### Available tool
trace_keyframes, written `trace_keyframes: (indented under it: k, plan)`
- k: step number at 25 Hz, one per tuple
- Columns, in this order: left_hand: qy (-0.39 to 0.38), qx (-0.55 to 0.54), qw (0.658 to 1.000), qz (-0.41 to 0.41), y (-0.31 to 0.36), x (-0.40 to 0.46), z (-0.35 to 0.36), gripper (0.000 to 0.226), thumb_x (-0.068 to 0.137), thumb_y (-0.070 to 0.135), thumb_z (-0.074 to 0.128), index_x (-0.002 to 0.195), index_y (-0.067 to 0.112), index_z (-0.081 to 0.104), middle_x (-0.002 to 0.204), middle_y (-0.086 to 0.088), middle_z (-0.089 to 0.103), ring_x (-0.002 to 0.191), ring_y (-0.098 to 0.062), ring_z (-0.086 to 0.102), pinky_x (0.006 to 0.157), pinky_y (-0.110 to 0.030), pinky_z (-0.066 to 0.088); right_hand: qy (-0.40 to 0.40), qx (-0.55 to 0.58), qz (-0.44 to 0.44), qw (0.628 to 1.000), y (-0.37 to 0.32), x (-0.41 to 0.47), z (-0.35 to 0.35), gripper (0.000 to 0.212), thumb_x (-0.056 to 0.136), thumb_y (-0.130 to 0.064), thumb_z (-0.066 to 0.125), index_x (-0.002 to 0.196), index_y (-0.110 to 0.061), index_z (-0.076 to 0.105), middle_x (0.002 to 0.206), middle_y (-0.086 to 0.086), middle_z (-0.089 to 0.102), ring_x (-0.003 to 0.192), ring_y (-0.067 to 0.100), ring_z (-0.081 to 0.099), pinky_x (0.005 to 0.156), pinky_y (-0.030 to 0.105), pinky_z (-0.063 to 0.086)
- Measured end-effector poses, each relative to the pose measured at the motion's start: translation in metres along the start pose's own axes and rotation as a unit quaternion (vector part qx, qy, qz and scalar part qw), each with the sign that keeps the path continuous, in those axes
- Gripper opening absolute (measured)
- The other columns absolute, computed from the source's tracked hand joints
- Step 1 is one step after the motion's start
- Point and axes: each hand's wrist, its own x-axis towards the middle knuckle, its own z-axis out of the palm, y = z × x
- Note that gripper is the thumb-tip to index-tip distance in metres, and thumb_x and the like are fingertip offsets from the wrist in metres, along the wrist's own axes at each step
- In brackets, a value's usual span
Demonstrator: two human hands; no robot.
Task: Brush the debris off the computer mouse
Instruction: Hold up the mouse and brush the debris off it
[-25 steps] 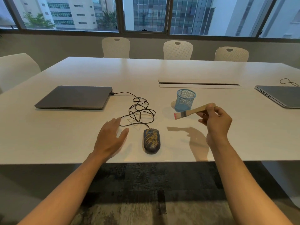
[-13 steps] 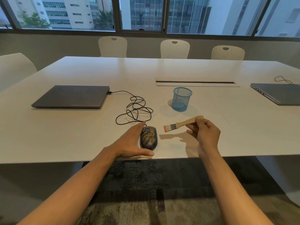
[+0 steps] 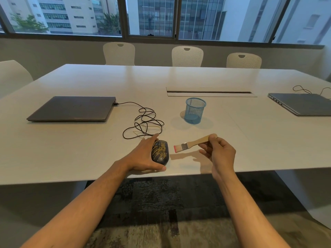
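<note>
Mouse (image 3: 160, 152): near surface (image 3: 71, 149) edge, long axis front-to-back, debris on top | your left hand (image 3: 143, 156) cupped its left side | your right hand (image 3: 221, 153) pinched brush (image 3: 194, 142), bristles just right of mouse.

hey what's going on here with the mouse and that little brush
A person is about to clean a computer mouse dusted with yellowish debris. The left hand steadies the mouse near the table's front edge, thumb along its near side. The right hand pinches the wooden handle of a small brush, bristles pointing at the mouse but not touching it. No brushing yet; the debris is still on top.
</note>
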Motion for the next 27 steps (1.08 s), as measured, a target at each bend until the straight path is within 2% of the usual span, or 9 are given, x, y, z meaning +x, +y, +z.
trace_keyframes:
  k: [4,9,14,18,23,27]
  plan:
    - [0.02,-0.028,0.999,-0.001,-0.001,-0.003,0.002,0.123,0.055,0.053,0.086,0.148,0.035,0.008,0.142,-0.003,0.032,0.13,-0.022,0.037,0.111,-0.044,0.037,-0.006,0.006,0.008,1.0,0.002,-0.005,0.0,0.018,0.101,-0.021,0.057,0.097,-0.011,0.071,0.091,0.009,0.078,0.071,0.012,0.076,0.068,0.031,0.062]
    - [0.043,-0.02,0.998,0.028,0.005,-0.017,0.003,0.123,0.056,0.056,0.085,0.149,0.037,0.006,0.149,0.001,0.03,0.134,-0.019,0.035,0.112,-0.042,0.035,-0.007,0.027,0.011,1.0,-0.001,-0.011,-0.002,0.018,0.101,-0.02,0.057,0.097,-0.01,0.071,0.089,0.009,0.078,0.071,0.013,0.076,0.068,0.031,0.062]
    - [0.079,0.005,0.996,0.036,0.019,-0.045,0.01,0.125,0.054,0.061,0.081,0.15,0.031,0.008,0.151,0.0,0.029,0.135,-0.02,0.031,0.115,-0.043,0.027,0.007,0.032,-0.009,0.999,-0.004,-0.022,-0.002,0.02,0.101,-0.021,0.056,0.094,-0.012,0.072,0.088,0.008,0.078,0.075,0.015,0.076,0.063,0.027,0.061]
    - [0.082,-0.006,0.995,0.055,0.031,-0.072,0.02,0.124,0.052,0.063,0.08,0.149,0.032,0.008,0.149,0.002,0.029,0.132,-0.015,0.031,0.114,-0.041,0.029,0.022,0.028,-0.035,0.999,-0.008,-0.037,-0.006,0.021,0.101,-0.021,0.057,0.091,-0.012,0.073,0.083,0.006,0.078,0.074,0.016,0.076,0.062,0.026,0.061]
    - [0.073,-0.033,0.995,0.067,0.036,-0.108,0.039,0.122,0.054,0.056,0.085,0.148,0.034,0.01,0.146,0.01,0.027,0.131,-0.006,0.027,0.114,-0.038,0.03,0.046,0.015,-0.051,0.998,-0.009,-0.06,-0.018,0.021,0.1,-0.022,0.058,0.088,-0.015,0.074,0.076,0.001,0.078,0.073,0.017,0.076,0.062,0.025,0.061]
    - [0.064,-0.076,0.993,0.064,0.035,-0.132,0.053,0.122,0.054,0.052,0.086,0.147,0.037,0.009,0.14,0.026,0.021,0.136,-0.003,0.025,0.116,-0.036,0.029,0.041,-0.008,-0.044,0.998,0.002,-0.078,-0.025,0.02,0.099,-0.022,0.059,0.087,-0.014,0.074,0.077,0.002,0.078,0.071,0.016,0.075,0.062,0.023,0.06]
